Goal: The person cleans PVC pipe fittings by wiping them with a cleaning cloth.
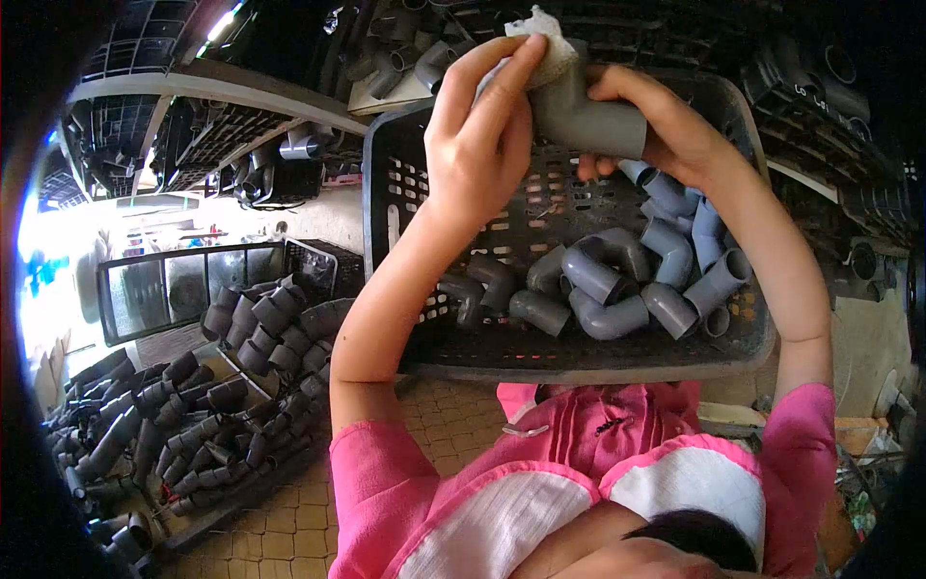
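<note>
A grey plastic pipe elbow (600, 127) is held up over the far side of a black plastic crate (579, 372). My right hand (666, 125) grips the elbow from the right, its fingers partly hidden behind it. In my left hand (487, 125) a crumpled white cloth (550, 63) is pinched and pressed against the elbow's upper left end. Below my hands, several more grey elbows (593, 275) lie loosely in the crate, mostly in its middle and right part.
On the left, many grey pipe fittings (183, 425) are heaped on the floor. A dark-framed crate (193, 289) stands behind them. Racks with black crates (820, 96) and further fittings (386, 72) line the back. Tiled floor (260, 531) shows at lower left.
</note>
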`<state>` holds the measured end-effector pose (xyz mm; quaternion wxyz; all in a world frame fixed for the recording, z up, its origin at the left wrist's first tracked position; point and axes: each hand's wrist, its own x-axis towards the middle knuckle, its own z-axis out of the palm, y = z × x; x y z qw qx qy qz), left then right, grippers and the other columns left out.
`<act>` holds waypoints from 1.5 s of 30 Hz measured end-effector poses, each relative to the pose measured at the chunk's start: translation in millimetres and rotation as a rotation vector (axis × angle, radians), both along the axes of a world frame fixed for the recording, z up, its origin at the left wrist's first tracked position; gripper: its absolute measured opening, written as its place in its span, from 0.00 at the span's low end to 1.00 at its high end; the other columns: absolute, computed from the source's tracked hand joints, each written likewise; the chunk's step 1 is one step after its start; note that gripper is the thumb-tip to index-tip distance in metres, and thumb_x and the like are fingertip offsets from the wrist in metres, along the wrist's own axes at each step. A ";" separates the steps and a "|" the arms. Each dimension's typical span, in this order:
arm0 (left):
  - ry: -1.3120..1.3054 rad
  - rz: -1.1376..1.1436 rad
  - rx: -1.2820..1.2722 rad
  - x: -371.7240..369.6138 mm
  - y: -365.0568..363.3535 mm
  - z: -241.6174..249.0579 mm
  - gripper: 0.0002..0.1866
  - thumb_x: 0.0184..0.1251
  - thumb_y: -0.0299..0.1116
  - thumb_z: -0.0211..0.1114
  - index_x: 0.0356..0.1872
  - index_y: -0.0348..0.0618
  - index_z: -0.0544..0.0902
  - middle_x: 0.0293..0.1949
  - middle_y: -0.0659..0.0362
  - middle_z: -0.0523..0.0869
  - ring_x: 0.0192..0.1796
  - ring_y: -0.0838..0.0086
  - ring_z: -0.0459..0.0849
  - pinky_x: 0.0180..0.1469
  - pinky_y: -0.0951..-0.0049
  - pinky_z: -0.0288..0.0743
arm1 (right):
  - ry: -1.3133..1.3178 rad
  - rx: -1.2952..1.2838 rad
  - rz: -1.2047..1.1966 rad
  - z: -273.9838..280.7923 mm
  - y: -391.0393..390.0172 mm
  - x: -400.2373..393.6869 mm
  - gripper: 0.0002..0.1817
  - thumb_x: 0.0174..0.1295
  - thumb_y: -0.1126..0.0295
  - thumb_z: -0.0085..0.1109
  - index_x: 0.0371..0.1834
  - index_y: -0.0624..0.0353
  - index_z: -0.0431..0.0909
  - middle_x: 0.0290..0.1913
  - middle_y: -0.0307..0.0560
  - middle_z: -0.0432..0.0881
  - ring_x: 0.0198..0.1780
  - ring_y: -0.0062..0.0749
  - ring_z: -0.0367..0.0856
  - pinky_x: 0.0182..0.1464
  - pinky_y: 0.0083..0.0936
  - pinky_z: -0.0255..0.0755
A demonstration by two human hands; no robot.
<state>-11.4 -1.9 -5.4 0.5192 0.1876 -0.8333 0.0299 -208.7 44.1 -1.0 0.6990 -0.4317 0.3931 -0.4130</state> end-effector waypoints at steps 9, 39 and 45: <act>-0.182 -0.118 0.133 -12.4 28.1 -8.1 0.24 0.54 0.12 0.62 0.54 0.41 0.86 0.52 0.51 0.85 0.51 0.61 0.86 0.52 0.65 0.81 | -0.300 0.025 -0.157 -19.2 -19.0 -2.2 0.29 0.70 0.54 0.39 0.64 0.63 0.74 0.58 0.48 0.83 0.51 0.27 0.84 0.45 0.21 0.79; -0.146 -0.133 0.085 -1.0 6.6 -5.1 0.26 0.52 0.14 0.65 0.55 0.44 0.85 0.49 0.51 0.83 0.41 0.61 0.85 0.44 0.65 0.82 | -0.314 0.008 0.017 -13.9 -11.0 -13.2 0.25 0.73 0.46 0.38 0.56 0.51 0.75 0.43 0.40 0.83 0.40 0.27 0.82 0.31 0.23 0.69; -0.115 0.043 0.124 2.2 5.0 -9.5 0.31 0.50 0.14 0.65 0.58 0.55 0.85 0.44 0.55 0.79 0.37 0.62 0.84 0.37 0.66 0.81 | -0.186 -0.063 -0.143 9.4 3.8 14.9 0.25 0.78 0.51 0.35 0.72 0.46 0.62 0.61 0.42 0.76 0.55 0.30 0.81 0.44 0.31 0.80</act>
